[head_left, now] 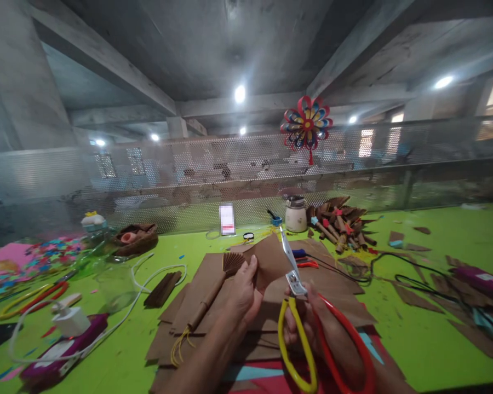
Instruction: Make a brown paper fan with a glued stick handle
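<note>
Left hand (244, 298) was nearly closed, a brown paper sheet (267, 257) pinched between thumb and fingers. Right hand (308, 313) was curled around the scissors (296, 283) near the pivot, handles spread apart, blade at the sheet's right edge. The sheet was held above a stack of brown paper (332, 306) near the front edge of the tabletop (443, 219). A pleated, rolled paper piece (207, 298) lay on the stack, just beside the left hand.

Green tabletop (429, 347) lies open front-right; black cable (371, 268) obstructs farther back
</note>
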The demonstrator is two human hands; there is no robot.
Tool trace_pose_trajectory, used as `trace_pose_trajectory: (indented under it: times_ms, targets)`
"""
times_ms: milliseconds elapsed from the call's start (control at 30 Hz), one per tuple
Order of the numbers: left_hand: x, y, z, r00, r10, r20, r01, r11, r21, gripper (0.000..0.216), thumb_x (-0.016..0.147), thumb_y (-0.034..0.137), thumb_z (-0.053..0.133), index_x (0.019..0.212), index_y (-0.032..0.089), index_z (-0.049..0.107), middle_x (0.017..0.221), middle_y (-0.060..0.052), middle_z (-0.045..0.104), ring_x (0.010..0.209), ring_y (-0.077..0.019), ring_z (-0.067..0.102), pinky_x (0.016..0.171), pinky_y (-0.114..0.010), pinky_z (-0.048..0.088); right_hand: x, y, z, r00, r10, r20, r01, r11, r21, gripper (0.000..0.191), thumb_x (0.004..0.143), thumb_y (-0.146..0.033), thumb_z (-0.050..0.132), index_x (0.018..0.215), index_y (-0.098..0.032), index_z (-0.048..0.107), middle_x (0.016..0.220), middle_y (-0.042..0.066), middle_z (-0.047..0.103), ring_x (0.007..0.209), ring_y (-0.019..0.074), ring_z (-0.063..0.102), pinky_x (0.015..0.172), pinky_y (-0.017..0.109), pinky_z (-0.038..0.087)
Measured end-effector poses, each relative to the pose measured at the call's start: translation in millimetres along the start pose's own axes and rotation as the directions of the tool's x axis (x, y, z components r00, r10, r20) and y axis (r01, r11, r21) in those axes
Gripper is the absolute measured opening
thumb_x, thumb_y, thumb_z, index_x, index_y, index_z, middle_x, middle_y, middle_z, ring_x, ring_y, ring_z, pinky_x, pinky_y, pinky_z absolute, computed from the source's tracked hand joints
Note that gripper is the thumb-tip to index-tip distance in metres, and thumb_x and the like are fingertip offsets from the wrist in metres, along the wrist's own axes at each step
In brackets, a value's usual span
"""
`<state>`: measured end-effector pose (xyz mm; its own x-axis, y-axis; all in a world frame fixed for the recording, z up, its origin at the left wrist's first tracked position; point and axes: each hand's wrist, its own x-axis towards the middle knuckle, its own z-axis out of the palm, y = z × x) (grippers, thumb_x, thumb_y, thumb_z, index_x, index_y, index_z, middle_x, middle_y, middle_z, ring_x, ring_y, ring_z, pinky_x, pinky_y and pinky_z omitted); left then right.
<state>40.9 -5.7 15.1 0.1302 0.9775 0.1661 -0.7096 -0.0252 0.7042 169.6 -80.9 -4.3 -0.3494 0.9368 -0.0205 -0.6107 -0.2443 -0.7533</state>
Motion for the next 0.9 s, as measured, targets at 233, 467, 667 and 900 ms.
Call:
trace_pose_trajectory:
  times_ms: [233,467,667,900]
  targets:
    - [2,-5,-6,1.0,-0.025,-0.018,0.025,0.999,0.025,0.03,0.08,0.023,0.063,0.107,0.012,0.06,0.1,-0.01,0.07,0.081,-0.0177,0.067,0.083,-0.032,0.052,5,4,1,0.998,-0.019,-0.067,0.016,0.999,-0.05,0.06,0.063,-0.074,0.056,0.079,-0.016,0.054,0.048,-0.006,0.047,0.037,0.0061,0.041,0.038,0.019,0.036]
    - [1,-4,-6,0.999,-0.038,-0.004,0.038,0.999,0.036,0.028,0.079,0.023,0.063,0.105,0.012,0.061,0.099,-0.01,0.07,0.087,-0.0194,0.066,0.086,-0.035,0.05,1,1,1,0.981,-0.104,-0.163,0.069,0.976,-0.205,0.055,0.067,-0.072,0.056,0.072,-0.017,0.051,0.045,-0.007,0.042,0.036,0.0046,0.036,0.036,0.017,0.03]
    - [2,-4,-10,0.997,-0.067,-0.033,0.069,0.994,0.085,0.032,0.074,0.027,0.068,0.102,0.011,0.063,0.095,-0.012,0.071,0.089,-0.0234,0.066,0.086,-0.037,0.05,-13,-37,-5,0.919,-0.35,-0.182,0.197,0.806,-0.558,0.042,0.071,-0.061,0.06,0.076,-0.021,0.05,0.052,-0.006,0.045,0.043,0.0077,0.042,0.041,0.019,0.034]
    - [5,-8,-13,0.995,-0.021,-0.102,0.043,0.975,0.216,0.038,0.07,0.035,0.071,0.099,0.012,0.065,0.088,-0.011,0.072,0.089,-0.0259,0.066,0.082,-0.039,0.051,-8,-111,-98,0.868,-0.496,0.009,-0.1,-0.194,-0.976,0.033,0.073,-0.047,0.056,0.093,-0.021,0.058,0.068,0.006,0.063,0.06,0.0225,0.057,0.061,0.035,0.042]
